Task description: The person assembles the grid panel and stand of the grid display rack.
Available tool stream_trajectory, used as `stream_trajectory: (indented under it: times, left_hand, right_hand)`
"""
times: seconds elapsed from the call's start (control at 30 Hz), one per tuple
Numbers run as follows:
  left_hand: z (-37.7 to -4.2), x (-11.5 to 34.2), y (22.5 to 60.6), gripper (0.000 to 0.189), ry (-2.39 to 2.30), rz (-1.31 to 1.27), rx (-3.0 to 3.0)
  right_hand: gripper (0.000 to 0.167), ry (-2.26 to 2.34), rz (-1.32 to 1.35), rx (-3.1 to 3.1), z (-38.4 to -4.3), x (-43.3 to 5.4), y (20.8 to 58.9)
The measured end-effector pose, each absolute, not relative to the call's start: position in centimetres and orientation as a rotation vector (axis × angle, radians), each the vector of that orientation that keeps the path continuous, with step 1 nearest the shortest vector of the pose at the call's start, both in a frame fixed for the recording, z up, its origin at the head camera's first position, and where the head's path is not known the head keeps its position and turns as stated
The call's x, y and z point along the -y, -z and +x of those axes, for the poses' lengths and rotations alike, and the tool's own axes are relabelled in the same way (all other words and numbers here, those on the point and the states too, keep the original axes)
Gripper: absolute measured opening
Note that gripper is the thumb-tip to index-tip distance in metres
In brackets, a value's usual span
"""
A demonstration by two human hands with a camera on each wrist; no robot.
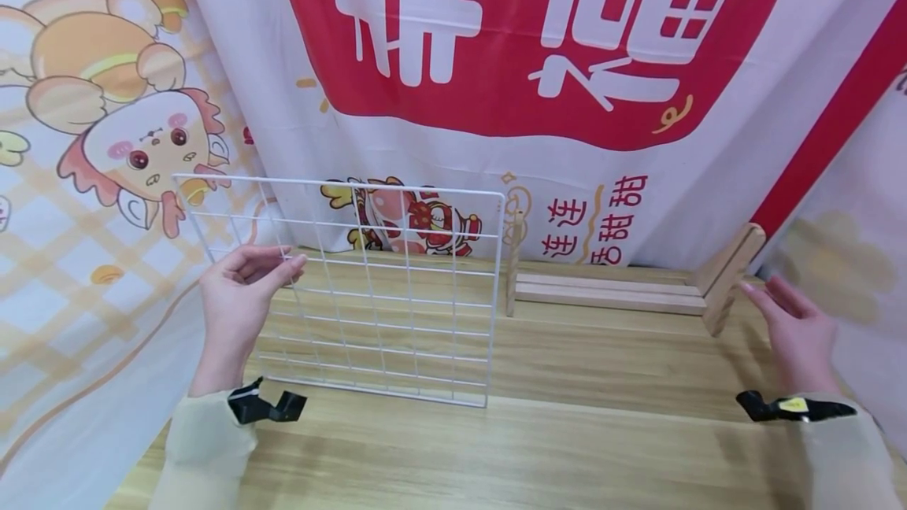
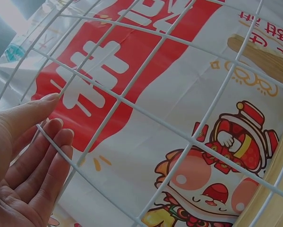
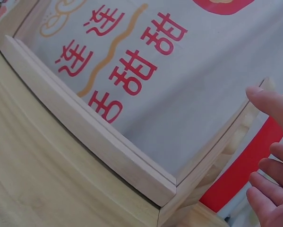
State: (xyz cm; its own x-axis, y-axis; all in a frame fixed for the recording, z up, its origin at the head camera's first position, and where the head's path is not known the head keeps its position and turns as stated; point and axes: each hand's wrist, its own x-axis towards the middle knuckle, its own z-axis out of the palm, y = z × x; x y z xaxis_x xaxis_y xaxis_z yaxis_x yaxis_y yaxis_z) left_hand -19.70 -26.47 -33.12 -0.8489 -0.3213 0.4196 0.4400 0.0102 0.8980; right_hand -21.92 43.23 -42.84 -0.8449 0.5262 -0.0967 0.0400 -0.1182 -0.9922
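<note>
A white wire grid panel (image 1: 383,297) stands upright on the left part of the table, its lower edge close to the tabletop. My left hand (image 1: 244,282) pinches one of its wires between thumb and fingers; the left wrist view shows the fingertips (image 2: 61,137) around the white wire. To the right is a wooden stand (image 1: 609,293) with a grooved crossbar between two slanted side posts. Beside its right post (image 1: 733,282) is my right hand (image 1: 801,329), thumb (image 3: 264,99) right at the post's edge and the other fingers loosely bent, holding nothing.
The wood-grain table (image 1: 538,447) stretches in front of both hands. A white cloth with a red printed patch (image 1: 524,53) hangs behind the stand. At the left hangs a checked cloth with a cartoon animal (image 1: 142,132). The stand's left post (image 1: 513,266) is close to the grid's right edge.
</note>
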Motion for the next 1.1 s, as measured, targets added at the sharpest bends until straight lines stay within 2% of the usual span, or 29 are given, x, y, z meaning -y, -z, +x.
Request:
stream_trajectory:
  times: [1.1]
  left_hand:
    - [-19.7, 26.5, 33.2, 0.028, 1.875, -0.115, 1.785]
  right_hand:
    - [0.09, -2.004, -0.644, 1.95, -26.2, -43.0, 40.7]
